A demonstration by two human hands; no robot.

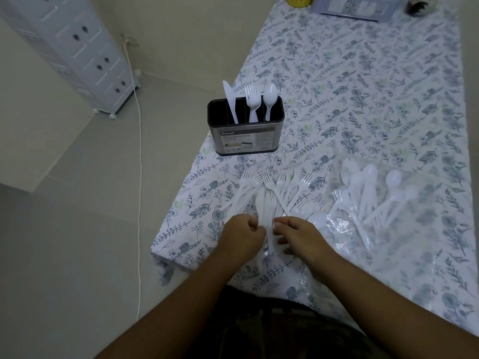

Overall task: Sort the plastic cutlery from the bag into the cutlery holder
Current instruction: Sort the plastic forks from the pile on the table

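On the floral surface [363, 86] the holder [245, 126] held few pieces; nearer it, both hands [242, 235] [302, 235] pinched fanned forks [272, 193], bag [375, 203] unemptied.

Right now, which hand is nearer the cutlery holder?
Left, narrowly. The left hand sits almost straight below the cutlery holder, at the fork pile. The right hand lies beside it, further to the right.

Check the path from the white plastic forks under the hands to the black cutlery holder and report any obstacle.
Nothing visible blocks it. Both hands, left hand and right hand, gather the fanned white plastic forks; only bare floral tablecloth lies between them and the black cutlery holder.
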